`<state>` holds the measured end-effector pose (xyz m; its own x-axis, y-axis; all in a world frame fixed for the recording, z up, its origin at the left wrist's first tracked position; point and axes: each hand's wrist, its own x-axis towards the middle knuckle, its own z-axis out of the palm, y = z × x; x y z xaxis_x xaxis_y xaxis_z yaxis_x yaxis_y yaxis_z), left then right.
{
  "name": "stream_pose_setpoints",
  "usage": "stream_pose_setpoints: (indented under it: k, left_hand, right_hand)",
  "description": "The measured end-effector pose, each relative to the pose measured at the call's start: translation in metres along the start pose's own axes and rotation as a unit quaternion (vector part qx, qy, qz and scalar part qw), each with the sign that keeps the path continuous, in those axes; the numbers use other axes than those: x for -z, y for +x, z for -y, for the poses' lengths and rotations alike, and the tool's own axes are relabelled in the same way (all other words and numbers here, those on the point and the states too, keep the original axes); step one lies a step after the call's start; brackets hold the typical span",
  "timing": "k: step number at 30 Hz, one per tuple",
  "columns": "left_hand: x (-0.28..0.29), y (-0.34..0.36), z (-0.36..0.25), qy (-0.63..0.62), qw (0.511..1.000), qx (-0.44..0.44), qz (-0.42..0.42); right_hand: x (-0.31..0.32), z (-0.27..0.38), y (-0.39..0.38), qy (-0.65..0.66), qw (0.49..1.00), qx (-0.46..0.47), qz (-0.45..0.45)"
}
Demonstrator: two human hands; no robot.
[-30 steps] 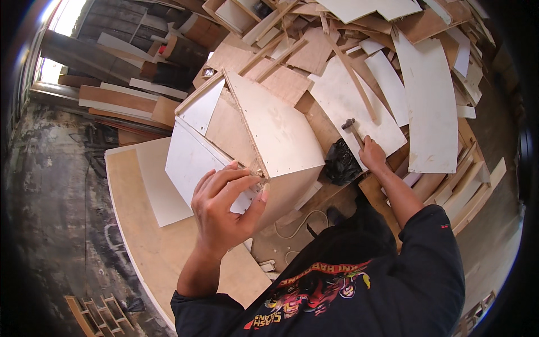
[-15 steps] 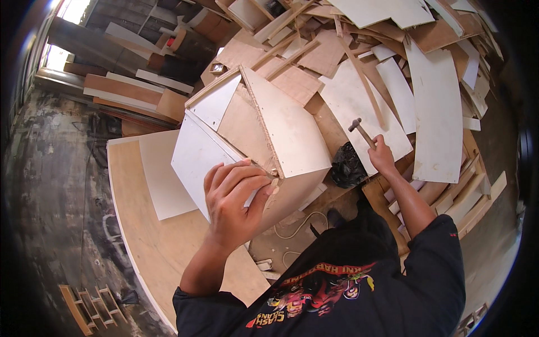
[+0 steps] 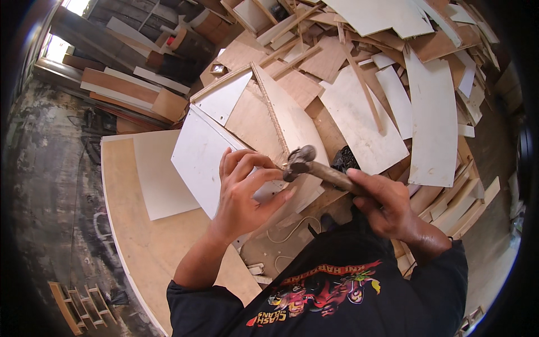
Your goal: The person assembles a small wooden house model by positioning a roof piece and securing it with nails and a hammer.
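A white wooden box with plywood edges stands before me, tilted to my view. My left hand lies at its near corner, fingers spread along the panel edge and thumb apart from them. In my right hand is a hammer, gripped by its wooden handle. The dark metal hammer head is at the box corner, right beside my left fingertips. It hides that corner, so I cannot tell whether a nail is there or whether the head touches the wood.
Beneath the box is a plywood-topped table with a white sheet on it. Scrap boards pile up at the far right. A black plastic bag sits right of the box. A pale cord curls on the floor.
My right hand has swung the hammer left and toward me, from the raised position at the right to the box corner. My left thumb has moved away from its fingers.
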<state>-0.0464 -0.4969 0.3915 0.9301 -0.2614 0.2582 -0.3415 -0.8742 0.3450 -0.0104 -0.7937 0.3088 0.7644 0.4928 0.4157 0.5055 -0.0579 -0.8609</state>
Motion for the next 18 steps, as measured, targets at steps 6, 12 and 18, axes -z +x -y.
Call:
stream_pose_setpoints:
  k: [6, 12, 18]
  left_hand:
    - [0.0002, 0.0010, 0.0047, -0.012, 1.000, 0.000, 0.016]
    - [0.0013, 0.0021, 0.0064, -0.031, 0.999, 0.010, 0.036]
    - [0.0026, 0.0035, 0.0091, -0.039, 0.998, 0.018, 0.052]
  right_hand:
    - [-0.0039, 0.0074, 0.0021, -0.043, 0.998, 0.015, 0.035]
    - [-0.0063, 0.0059, -0.0019, -0.050, 0.998, 0.003, 0.032]
    - [-0.0057, 0.0055, -0.0043, -0.067, 0.997, -0.015, 0.031]
